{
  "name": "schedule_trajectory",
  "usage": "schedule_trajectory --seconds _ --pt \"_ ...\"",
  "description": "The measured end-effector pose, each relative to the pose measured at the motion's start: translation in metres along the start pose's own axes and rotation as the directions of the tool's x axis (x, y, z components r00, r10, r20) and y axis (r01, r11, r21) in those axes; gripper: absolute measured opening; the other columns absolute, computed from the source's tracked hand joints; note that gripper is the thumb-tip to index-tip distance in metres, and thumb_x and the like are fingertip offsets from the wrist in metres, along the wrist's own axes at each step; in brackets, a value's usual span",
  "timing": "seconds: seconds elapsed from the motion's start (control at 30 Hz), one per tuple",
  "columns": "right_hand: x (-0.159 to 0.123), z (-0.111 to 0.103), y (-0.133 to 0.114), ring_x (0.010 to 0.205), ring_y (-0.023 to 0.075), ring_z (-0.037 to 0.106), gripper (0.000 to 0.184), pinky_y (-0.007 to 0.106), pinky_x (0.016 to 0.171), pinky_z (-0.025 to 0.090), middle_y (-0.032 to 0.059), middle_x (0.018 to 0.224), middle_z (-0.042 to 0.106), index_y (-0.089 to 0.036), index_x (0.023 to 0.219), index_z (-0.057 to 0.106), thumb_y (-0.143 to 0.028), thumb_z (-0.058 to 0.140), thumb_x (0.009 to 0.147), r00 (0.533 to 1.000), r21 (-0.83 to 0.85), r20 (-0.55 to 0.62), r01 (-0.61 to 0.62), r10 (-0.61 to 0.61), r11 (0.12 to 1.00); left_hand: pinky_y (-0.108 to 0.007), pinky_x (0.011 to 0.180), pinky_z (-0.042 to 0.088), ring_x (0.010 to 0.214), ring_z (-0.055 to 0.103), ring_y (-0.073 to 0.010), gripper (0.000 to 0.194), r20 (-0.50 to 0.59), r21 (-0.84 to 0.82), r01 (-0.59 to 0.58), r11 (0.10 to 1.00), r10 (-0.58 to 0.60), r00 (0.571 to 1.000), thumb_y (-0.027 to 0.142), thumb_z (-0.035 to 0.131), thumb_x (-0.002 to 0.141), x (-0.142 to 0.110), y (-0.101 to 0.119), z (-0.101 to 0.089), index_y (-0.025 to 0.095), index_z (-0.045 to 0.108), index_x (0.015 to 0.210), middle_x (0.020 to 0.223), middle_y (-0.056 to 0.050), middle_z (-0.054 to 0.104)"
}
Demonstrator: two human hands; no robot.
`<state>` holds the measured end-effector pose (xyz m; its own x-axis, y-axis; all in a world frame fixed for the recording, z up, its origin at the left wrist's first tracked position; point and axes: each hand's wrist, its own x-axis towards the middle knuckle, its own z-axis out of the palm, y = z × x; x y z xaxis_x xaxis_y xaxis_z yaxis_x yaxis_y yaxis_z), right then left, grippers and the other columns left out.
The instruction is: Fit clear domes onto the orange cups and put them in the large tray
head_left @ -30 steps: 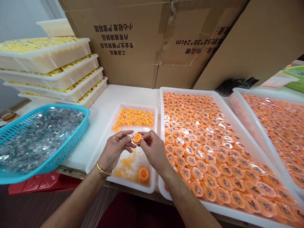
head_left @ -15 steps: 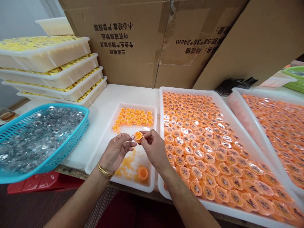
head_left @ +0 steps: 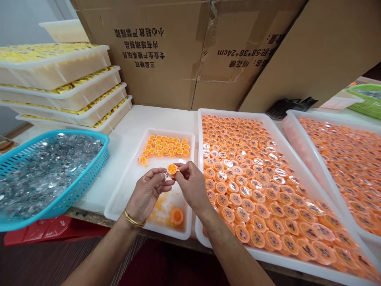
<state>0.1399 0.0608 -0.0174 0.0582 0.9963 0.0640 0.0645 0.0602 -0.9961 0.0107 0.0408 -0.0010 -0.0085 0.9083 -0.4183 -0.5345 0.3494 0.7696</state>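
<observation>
My right hand (head_left: 192,185) pinches a small orange cup (head_left: 172,169) filled with yellow bits, above a small white tray (head_left: 125,186). Close on its left, my left hand (head_left: 148,191) is closed in a pinch on a tiny clear piece (head_left: 165,173) beside the cup. The tray holds rows of filled orange cups (head_left: 165,146) at its far end, loose yellow bits (head_left: 159,204) and one empty orange cup (head_left: 177,216) near its front.
A big white tray (head_left: 200,131) packed with sealed orange cups lies right of my hands, another one (head_left: 297,119) further right. A blue basket (head_left: 86,178) of clear lids sits left. Stacked white trays (head_left: 98,75) with yellow contents and cardboard boxes (head_left: 166,51) stand behind.
Both hands, with the cup, have edged slightly up and away from me; the grip is the same. The view has shifted a little.
</observation>
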Motion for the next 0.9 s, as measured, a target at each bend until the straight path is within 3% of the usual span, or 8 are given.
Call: schedule_trajectory --seconds 0.23,0.53,0.67,0.77,0.83,0.9 --pt "0.001 0.000 0.004 0.082 0.0182 0.067 0.007 0.036 0.075 0.055 0.0067 0.100 0.068 -0.021 0.073 0.052 -0.024 0.058 0.075 1.000 -0.011 -0.005 -0.003 0.003 1.000 -0.013 0.050 0.049 0.061 0.066 -0.0089 0.011 -0.035 -0.136 0.055 0.989 -0.060 0.998 0.016 0.070 0.072 0.003 -0.003 -0.006 0.014 0.064 0.081 0.064 0.002 0.064" --pt "-0.001 0.001 0.007 0.082 0.0173 0.067 0.005 0.035 0.076 0.055 0.0061 0.102 0.068 -0.021 0.074 0.052 -0.022 0.057 0.076 1.000 -0.025 -0.004 0.008 -0.008 1.000 -0.012 0.050 0.048 0.061 0.065 -0.0072 0.010 -0.080 -0.170 0.002 0.985 -0.016 0.997 0.017 0.071 0.072 0.006 -0.002 -0.003 0.014 0.065 0.080 0.067 0.001 0.067" --pt "-0.001 0.000 0.005 0.088 0.0186 0.066 0.006 0.033 0.076 0.054 0.0055 0.097 0.068 -0.022 0.072 0.052 -0.020 0.057 0.075 1.000 -0.062 -0.015 0.026 -0.027 0.998 -0.014 0.051 0.048 0.062 0.065 -0.0082 0.018 -0.097 -0.078 -0.131 0.988 0.124 0.988 0.019 0.077 0.065 0.007 -0.005 0.005 0.014 0.065 0.078 0.071 0.001 0.067" --pt "0.003 0.004 0.006 0.085 0.0186 0.066 0.006 0.033 0.073 0.053 0.0052 0.094 0.068 -0.022 0.071 0.052 -0.022 0.055 0.076 0.999 -0.081 -0.026 0.040 -0.042 0.996 -0.020 0.055 0.050 0.064 0.065 -0.0122 0.023 -0.121 0.099 -0.237 0.966 0.248 0.961 0.022 0.079 0.063 0.006 -0.002 0.005 0.014 0.064 0.079 0.070 0.001 0.066" --pt "0.004 0.007 0.006 0.079 0.0177 0.065 0.006 0.033 0.072 0.053 0.0046 0.092 0.068 -0.022 0.071 0.052 -0.021 0.053 0.076 0.998 -0.104 -0.037 0.052 -0.056 0.993 -0.026 0.060 0.052 0.068 0.066 -0.0166 0.024 -0.115 0.218 -0.238 0.947 0.267 0.957 0.025 0.078 0.065 0.004 0.000 0.009 0.015 0.065 0.083 0.073 0.000 0.066" --pt "-0.001 0.007 0.002 0.074 0.0171 0.064 0.006 0.032 0.070 0.052 0.0028 0.087 0.069 -0.023 0.072 0.054 -0.020 0.051 0.075 0.995 -0.165 -0.057 0.069 -0.080 0.984 -0.031 0.067 0.053 0.080 0.065 -0.0211 0.027 -0.032 0.254 -0.204 0.945 0.219 0.975 0.030 0.073 0.072 0.004 -0.003 0.024 0.016 0.064 0.093 0.087 -0.002 0.066"
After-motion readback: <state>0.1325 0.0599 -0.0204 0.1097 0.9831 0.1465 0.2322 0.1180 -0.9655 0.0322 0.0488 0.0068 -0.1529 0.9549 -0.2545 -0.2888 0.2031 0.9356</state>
